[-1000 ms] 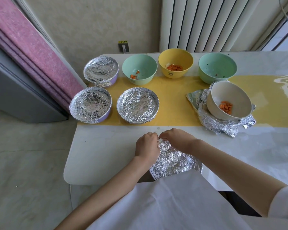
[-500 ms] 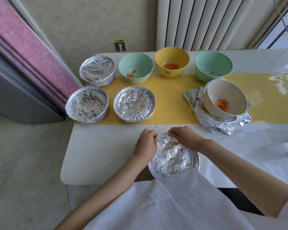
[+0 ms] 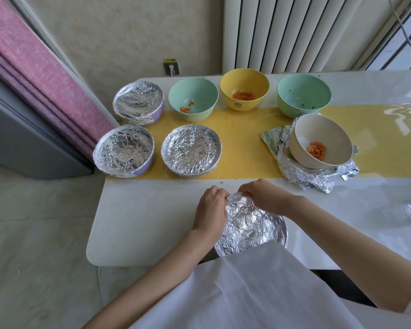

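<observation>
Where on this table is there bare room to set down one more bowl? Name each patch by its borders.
Tabletop left of the left hand. Yellow runner between the middle foiled bowl and the beige bowl. Tabletop right of the right hand, before the loose foil. Crowded: the back row, and round the held bowl.

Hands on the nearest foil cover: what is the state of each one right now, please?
Left hand: fingers curled, pinching the far edge of the crinkled round silver foil cover.
Right hand: pinching the same far edge.
</observation>
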Available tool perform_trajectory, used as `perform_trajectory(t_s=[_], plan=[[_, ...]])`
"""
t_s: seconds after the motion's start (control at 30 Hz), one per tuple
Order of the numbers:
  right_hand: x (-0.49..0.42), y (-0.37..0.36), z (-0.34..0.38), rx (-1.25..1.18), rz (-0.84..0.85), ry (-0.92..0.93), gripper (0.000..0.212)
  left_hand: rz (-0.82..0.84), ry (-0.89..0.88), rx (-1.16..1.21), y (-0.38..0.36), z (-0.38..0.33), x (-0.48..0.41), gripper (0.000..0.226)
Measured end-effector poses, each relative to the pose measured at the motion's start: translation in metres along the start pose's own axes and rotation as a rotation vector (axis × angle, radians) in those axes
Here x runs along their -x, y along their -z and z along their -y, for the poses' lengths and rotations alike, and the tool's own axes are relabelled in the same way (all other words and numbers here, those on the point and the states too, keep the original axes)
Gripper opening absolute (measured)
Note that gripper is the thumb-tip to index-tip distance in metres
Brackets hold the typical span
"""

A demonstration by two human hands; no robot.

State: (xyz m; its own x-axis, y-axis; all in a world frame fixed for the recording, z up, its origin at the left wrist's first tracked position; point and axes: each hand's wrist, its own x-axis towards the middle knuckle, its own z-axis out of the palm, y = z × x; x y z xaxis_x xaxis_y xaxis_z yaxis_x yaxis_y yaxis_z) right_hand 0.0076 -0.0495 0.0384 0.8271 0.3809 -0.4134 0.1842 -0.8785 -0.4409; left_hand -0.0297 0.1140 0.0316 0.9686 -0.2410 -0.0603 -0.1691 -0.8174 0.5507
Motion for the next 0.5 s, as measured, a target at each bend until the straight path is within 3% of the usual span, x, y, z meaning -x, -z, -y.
perform_trajectory(t_s=[0.1,0.33,0.5], plan=[[-0.001,0.005,0.004,0.011,0.007,0.030,0.022,-0.031,-0.025,0.017,0.001,-0.001,-0.001,0.015],[0.005,-0.012,-0.003,0.013,-0.176,0.108,0.029,-0.012,0.016,0.207,0.002,0.003,-0.002,0.013],[0.006,-0.014,-0.006,-0.001,-0.209,0.140,0.031,0.176,0.033,0.251,0.006,0.009,-0.014,0.038]])
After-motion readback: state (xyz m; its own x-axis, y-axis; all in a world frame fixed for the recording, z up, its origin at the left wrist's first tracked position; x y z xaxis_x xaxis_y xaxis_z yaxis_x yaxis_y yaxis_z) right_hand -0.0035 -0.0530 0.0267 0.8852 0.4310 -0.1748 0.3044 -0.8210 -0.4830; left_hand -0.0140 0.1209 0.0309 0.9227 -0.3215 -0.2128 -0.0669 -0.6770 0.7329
